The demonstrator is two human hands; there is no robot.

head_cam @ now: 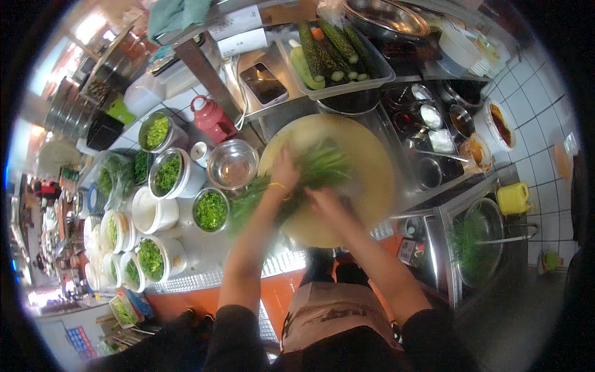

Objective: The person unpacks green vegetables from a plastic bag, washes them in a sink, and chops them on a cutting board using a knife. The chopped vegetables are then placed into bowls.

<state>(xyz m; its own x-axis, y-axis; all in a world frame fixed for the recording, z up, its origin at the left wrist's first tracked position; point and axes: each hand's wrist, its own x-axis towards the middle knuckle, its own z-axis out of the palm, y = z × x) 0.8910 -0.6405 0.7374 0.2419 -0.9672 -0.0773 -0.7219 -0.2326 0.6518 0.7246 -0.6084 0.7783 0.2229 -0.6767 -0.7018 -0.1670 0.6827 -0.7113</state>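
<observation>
A bunch of long green leafy stalks (327, 160) lies across a thick round chopping block (372, 186), and its feathery end (246, 202) spills past the block's left edge. My left hand (285, 171), with a yellow band at the wrist, rests on the middle of the bunch. Motion blur hides whether its fingers close around the stalks. My right hand (325, 201) grips the near side of the bunch. No knife is plainly visible in either hand.
Left of the block stand a steel bowl (232, 163), a steel pot of chopped greens (211, 210) and several white tubs (155, 211). Behind it are a phone (264, 83) and a plastic bin of cucumbers (388, 76). Seasoning containers (430, 116) and a sink basin (492, 242) are to the right.
</observation>
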